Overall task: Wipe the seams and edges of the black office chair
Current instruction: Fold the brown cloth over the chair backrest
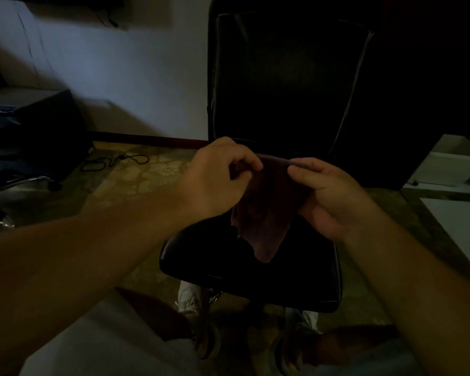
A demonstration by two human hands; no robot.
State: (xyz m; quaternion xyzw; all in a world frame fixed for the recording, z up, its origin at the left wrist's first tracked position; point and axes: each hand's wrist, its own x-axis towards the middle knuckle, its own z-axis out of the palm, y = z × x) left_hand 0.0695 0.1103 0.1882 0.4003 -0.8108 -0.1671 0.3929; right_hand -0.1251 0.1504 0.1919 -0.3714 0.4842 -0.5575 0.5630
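While held over the chair seat (255, 278), both hands, left hand (217, 180) and right hand (334, 196), pinch the cloth (266, 213).

Both bare forearms reaching forward, left hand (217, 180) and right hand (329, 194) raised close together, fingers curled, pinching a cloth (269, 213)

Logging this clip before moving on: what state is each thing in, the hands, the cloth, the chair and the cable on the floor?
Left hand: pinches the cloth's top edge.
Right hand: pinches the cloth's other top corner.
Cloth: held up between both hands, hanging over the seat, apparently clear of it.
Chair: upright, seat bare, not being wiped.
Cable: loose on the floor.
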